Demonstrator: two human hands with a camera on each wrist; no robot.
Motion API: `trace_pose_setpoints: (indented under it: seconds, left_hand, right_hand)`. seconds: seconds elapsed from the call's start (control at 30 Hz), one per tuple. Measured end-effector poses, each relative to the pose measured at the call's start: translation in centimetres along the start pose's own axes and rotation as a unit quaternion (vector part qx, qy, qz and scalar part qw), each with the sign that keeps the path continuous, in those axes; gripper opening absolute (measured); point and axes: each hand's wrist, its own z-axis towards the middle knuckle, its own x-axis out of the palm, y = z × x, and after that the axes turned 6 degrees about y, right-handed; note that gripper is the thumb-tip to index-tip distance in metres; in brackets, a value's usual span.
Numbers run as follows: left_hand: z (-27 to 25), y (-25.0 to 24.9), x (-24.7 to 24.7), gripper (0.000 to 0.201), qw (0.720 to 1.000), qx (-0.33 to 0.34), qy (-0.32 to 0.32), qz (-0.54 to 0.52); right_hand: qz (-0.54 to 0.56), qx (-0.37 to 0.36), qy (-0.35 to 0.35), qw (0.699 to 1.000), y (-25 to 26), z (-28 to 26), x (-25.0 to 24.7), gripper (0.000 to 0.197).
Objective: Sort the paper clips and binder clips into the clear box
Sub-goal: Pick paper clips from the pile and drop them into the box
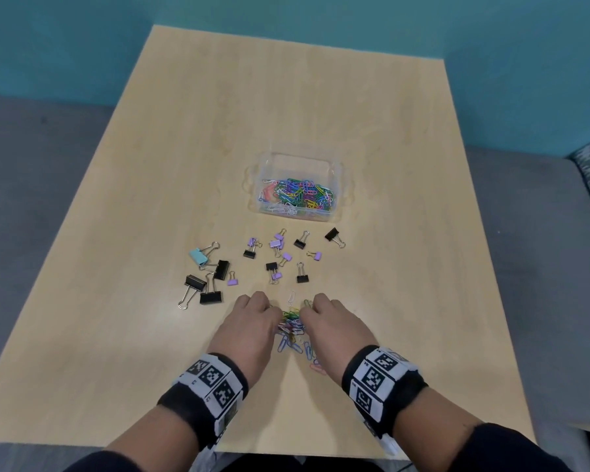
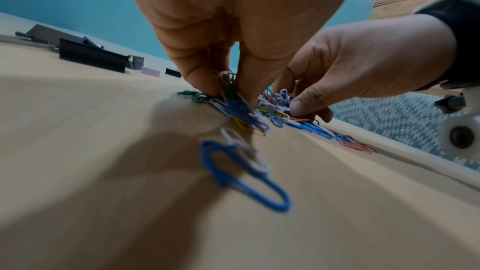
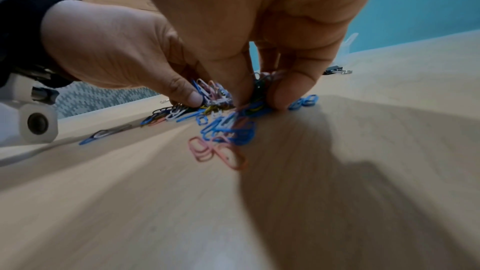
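A small heap of coloured paper clips (image 1: pixel 291 324) lies near the table's front edge, between my two hands. My left hand (image 1: pixel 252 316) pinches a bunch of these clips (image 2: pixel 228 93) between thumb and fingers. My right hand (image 1: pixel 327 318) pinches another bunch (image 3: pixel 257 89) from the other side. Loose blue and pink clips (image 3: pixel 221 143) trail toward me. The clear box (image 1: pixel 295 187), further back, holds many coloured paper clips. Black, purple and one light-blue binder clips (image 1: pixel 273 257) lie scattered between the box and my hands.
Larger black binder clips (image 1: pixel 206 284) and the light-blue one (image 1: pixel 198 256) sit left of my hands. The wooden table (image 1: pixel 150 185) stretches far beyond the box. A grey sofa (image 1: pixel 31 172) surrounds the table.
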Motion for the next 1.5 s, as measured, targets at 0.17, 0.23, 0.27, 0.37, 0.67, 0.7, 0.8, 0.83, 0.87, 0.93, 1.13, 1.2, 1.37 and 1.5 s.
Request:
trace_pose_setpoints:
  seconds: [0.17, 0.23, 0.27, 0.37, 0.67, 0.7, 0.8, 0.83, 0.87, 0.93, 1.13, 1.2, 1.37, 1.5]
  left_hand:
    - [-0.4, 0.0, -1.1, 0.046, 0.999, 0.025, 0.026, 0.003]
    - [-0.5, 0.2, -1.3, 0.048, 0.999, 0.031, 0.04, 0.008]
    - [-0.5, 0.3, -1.4, 0.049, 0.998, 0.03, 0.05, 0.012]
    - [-0.4, 0.5, -1.7, 0.047, 0.997, 0.016, 0.076, 0.022]
    - [-0.2, 0.5, -4.5, 0.005, 0.97, -0.055, 0.036, -0.235]
    - [-0.1, 0.3, -5.2, 0.007, 0.958, -0.069, 0.038, -0.276]
    - [1.0, -0.1, -8.3, 0.013, 0.914, -0.086, 0.042, -0.394]
    - [1.8, -0.2, -9.5, 0.012, 0.902, -0.084, 0.034, -0.423]
    - [2.9, -0.4, -10.7, 0.011, 0.896, -0.081, 0.017, -0.436]
    - [5.9, -0.4, -13.1, 0.008, 0.904, -0.075, -0.03, -0.419]
    - [15.6, 0.0, -16.7, 0.005, 0.95, -0.047, -0.109, -0.29]
    - [17.3, -0.1, -16.5, 0.016, 0.966, -0.054, -0.078, -0.24]
    - [15.2, 1.5, -14.9, 0.034, 0.983, -0.076, -0.063, -0.153]
    - [7.5, 1.4, -11.7, 0.032, 0.978, -0.046, -0.057, -0.193]
  right_hand:
    - [0.014, -0.013, -0.008, 1.0, -0.5, 0.1, 0.0, 0.044]
    - [0.031, -0.014, -0.011, 0.999, -0.7, 0.2, 0.0, 0.037]
    - [0.042, -0.015, -0.013, 0.999, -0.8, 0.3, -0.1, 0.037]
    - [0.064, -0.015, -0.015, 0.998, -1.2, 0.4, -0.4, 0.033]
    - [0.234, -0.019, -0.039, 0.971, -2.2, 0.1, -2.0, 0.009]
    - [0.274, -0.018, -0.041, 0.961, -2.4, 0.0, -2.5, 0.009]
    - [0.412, -0.006, -0.063, 0.909, -3.3, 0.2, -4.5, 0.007]
    - [0.45, -0.001, -0.077, 0.89, -3.7, 0.6, -5.5, 0.005]
    - [0.474, 0.001, -0.096, 0.875, -4.2, 1.1, -6.7, 0.004]
    - [0.476, -0.003, -0.155, 0.866, -5.4, 2.6, -9.7, 0.006]
    - [0.337, 0.033, -0.257, 0.905, -7.8, 9.3, -17.0, 0.009]
    - [0.303, 0.052, -0.208, 0.928, -7.6, 10.7, -17.9, 0.006]
    - [0.185, 0.094, -0.194, 0.959, -7.9, 9.3, -16.1, 0.03]
    - [0.181, 0.051, -0.135, 0.973, -6.8, 4.5, -9.2, 0.027]
